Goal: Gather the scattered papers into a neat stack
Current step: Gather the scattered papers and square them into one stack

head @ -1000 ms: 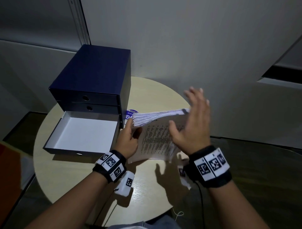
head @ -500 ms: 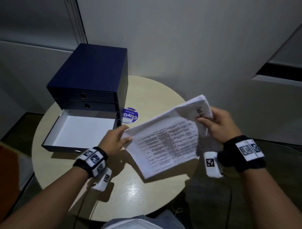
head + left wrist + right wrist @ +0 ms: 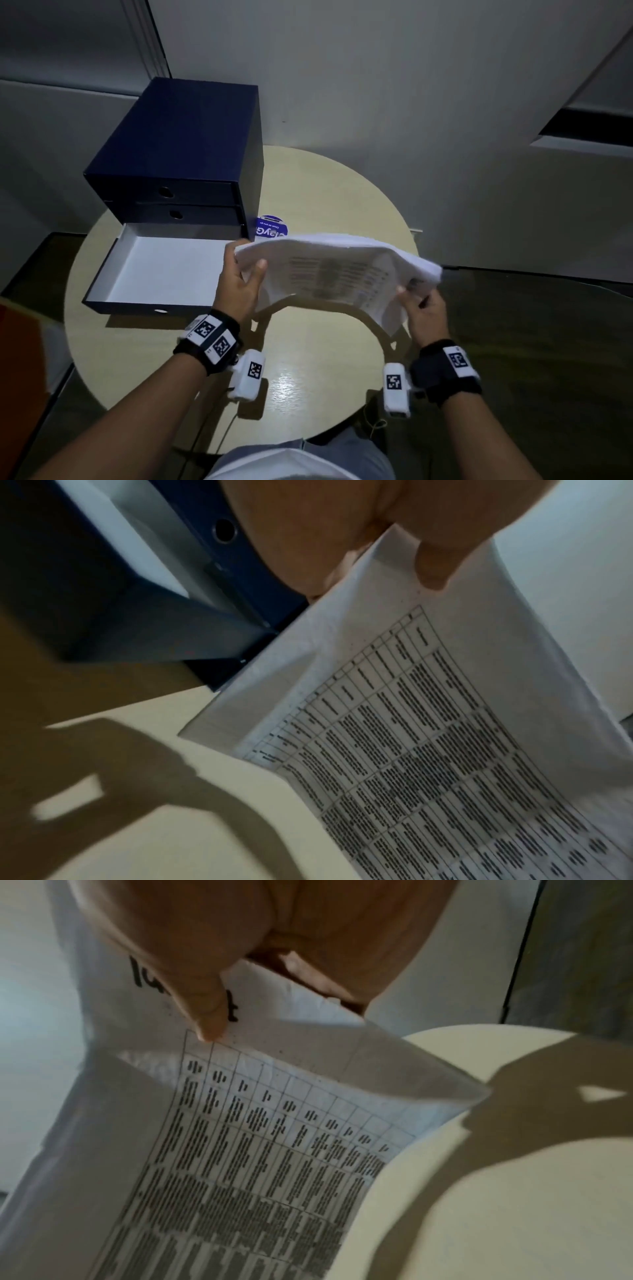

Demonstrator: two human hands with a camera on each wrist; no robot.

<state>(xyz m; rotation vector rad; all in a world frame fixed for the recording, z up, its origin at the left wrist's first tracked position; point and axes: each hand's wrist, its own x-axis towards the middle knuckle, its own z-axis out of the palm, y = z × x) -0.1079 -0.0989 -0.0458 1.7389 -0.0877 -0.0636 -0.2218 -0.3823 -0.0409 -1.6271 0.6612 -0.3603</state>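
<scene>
A thick stack of printed papers [image 3: 329, 270] hangs in the air above the round table [image 3: 308, 387], bowed upward in the middle. My left hand [image 3: 239, 277] grips its left edge, thumb on top. My right hand [image 3: 419, 305] grips the right edge, thumb on the top sheet. The left wrist view shows the papers [image 3: 428, 737] with a printed table and my left hand's thumb [image 3: 433, 569] pressing the corner. In the right wrist view my thumb [image 3: 205, 1010] presses on the papers [image 3: 257, 1150] beside handwritten marks.
A dark blue drawer box [image 3: 185, 154] stands at the table's back left, its bottom drawer [image 3: 161, 270] pulled out with a white inside. A round blue sticker [image 3: 270, 228] lies by the box. Walls stand close behind the table.
The stack stood on edge with my right hand flat against it; both hands then took its ends and lifted it flat, and it has since shifted left and bowed upward.
</scene>
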